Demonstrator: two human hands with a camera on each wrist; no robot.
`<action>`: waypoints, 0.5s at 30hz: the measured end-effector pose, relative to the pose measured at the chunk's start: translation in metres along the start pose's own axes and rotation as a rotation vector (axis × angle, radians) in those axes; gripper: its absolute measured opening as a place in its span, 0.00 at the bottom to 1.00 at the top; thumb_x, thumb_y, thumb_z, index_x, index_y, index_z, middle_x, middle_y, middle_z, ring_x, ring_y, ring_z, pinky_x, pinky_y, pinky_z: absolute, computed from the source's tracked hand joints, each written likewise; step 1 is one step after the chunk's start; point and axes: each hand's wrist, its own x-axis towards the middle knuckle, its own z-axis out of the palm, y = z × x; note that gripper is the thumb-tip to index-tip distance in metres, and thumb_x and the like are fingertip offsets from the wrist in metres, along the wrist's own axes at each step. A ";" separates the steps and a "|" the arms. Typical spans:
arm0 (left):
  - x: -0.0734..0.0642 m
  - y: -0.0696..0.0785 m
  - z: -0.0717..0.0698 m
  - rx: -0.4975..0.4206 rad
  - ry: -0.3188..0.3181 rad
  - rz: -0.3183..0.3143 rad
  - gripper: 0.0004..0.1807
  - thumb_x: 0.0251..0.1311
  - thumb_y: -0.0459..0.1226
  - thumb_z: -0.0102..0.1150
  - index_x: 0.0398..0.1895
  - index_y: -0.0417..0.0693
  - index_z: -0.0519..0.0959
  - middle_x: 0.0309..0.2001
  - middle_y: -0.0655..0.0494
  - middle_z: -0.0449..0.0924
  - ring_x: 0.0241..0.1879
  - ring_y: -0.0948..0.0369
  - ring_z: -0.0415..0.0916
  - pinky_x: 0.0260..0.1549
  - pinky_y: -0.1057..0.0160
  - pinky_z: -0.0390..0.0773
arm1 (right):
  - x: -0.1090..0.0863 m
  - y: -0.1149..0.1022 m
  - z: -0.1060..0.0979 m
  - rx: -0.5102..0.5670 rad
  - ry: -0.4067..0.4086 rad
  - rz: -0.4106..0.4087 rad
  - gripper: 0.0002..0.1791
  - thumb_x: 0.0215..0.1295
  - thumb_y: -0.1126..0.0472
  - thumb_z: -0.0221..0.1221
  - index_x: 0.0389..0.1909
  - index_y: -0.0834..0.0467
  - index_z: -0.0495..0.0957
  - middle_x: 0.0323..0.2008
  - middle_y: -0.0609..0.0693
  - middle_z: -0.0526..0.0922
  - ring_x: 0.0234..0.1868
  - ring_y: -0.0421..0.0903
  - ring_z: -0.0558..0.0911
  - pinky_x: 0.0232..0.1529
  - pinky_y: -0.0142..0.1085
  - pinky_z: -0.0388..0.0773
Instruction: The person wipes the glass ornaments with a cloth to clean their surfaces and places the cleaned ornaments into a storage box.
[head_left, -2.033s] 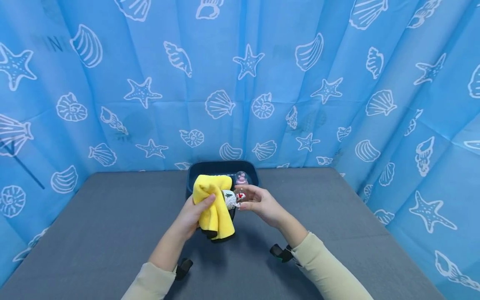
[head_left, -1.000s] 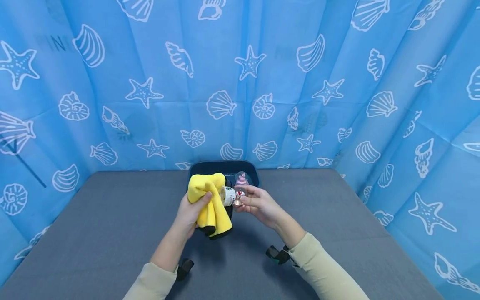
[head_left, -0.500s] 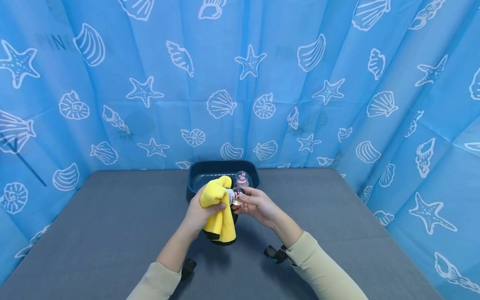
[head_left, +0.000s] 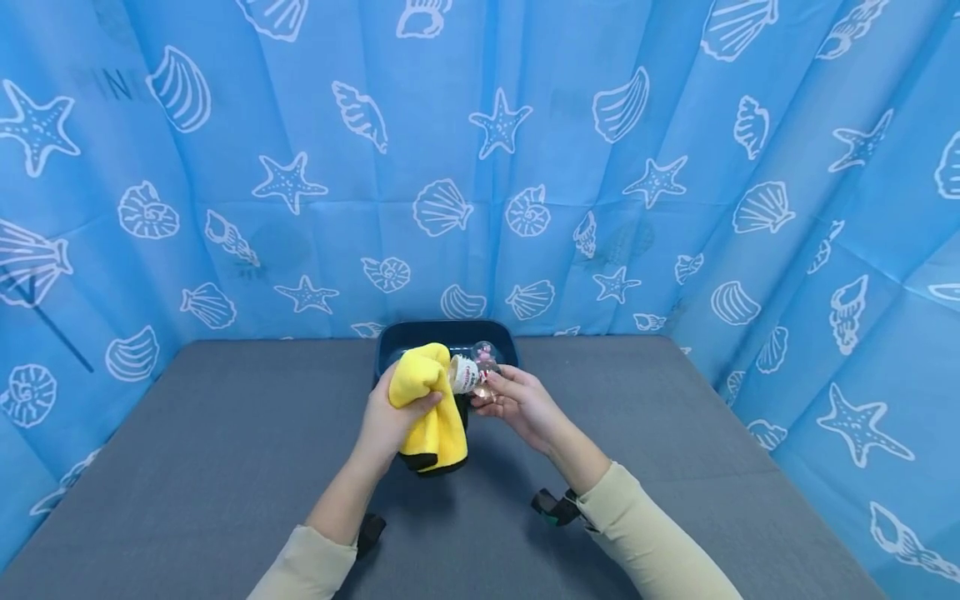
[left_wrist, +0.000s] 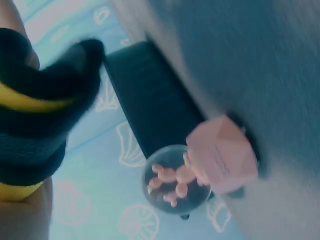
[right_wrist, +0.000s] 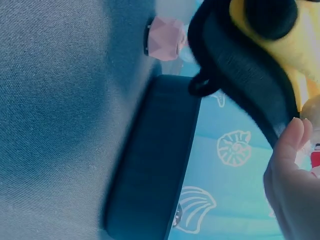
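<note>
Your left hand (head_left: 384,419) is gripping the yellow cloth (head_left: 437,429), your right hand (head_left: 529,412) the snow globe (head_left: 467,376) by its dome (head_left: 483,392), apparently leaving its base (head_left: 461,377) exposed between the fingers (head_left: 509,387).

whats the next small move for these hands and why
Probably press the yellow cloth to the white base of the snow globe for a light wipe: the left hand holds the cloth bunched, and the right hand grips the snow globe by its clear dome, leaving the base towards the cloth.
</note>
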 end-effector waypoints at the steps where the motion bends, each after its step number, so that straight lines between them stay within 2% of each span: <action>1: 0.000 0.000 -0.001 0.013 -0.010 0.026 0.35 0.57 0.36 0.68 0.67 0.43 0.65 0.53 0.43 0.72 0.50 0.48 0.71 0.51 0.49 0.74 | 0.000 0.000 0.000 -0.002 0.000 0.008 0.17 0.76 0.59 0.45 0.55 0.68 0.67 0.38 0.51 0.80 0.36 0.42 0.81 0.43 0.34 0.79; 5: -0.001 -0.002 0.002 0.095 -0.054 0.145 0.37 0.56 0.32 0.68 0.69 0.45 0.63 0.60 0.42 0.70 0.54 0.45 0.69 0.54 0.41 0.70 | 0.002 0.002 0.002 -0.022 0.009 0.054 0.15 0.77 0.55 0.45 0.48 0.63 0.71 0.34 0.50 0.80 0.34 0.43 0.80 0.41 0.34 0.79; 8: -0.002 -0.006 0.009 0.184 -0.045 0.225 0.38 0.54 0.28 0.69 0.69 0.44 0.65 0.61 0.42 0.70 0.54 0.45 0.69 0.53 0.40 0.71 | 0.003 0.004 0.004 -0.022 0.017 0.077 0.15 0.77 0.53 0.45 0.46 0.62 0.72 0.33 0.50 0.79 0.33 0.43 0.80 0.41 0.34 0.79; 12: -0.004 -0.009 0.018 0.285 0.075 0.318 0.34 0.51 0.25 0.69 0.63 0.41 0.70 0.57 0.42 0.75 0.50 0.46 0.73 0.51 0.42 0.74 | 0.003 0.007 0.010 -0.005 -0.007 0.088 0.15 0.76 0.53 0.45 0.45 0.61 0.73 0.32 0.50 0.79 0.32 0.43 0.80 0.41 0.35 0.80; 15: -0.003 -0.009 0.021 0.299 0.166 0.381 0.28 0.50 0.23 0.69 0.57 0.37 0.74 0.52 0.41 0.78 0.46 0.46 0.75 0.47 0.43 0.76 | 0.003 0.007 0.013 0.020 -0.014 0.093 0.14 0.76 0.54 0.45 0.46 0.60 0.72 0.31 0.50 0.79 0.31 0.43 0.80 0.41 0.35 0.80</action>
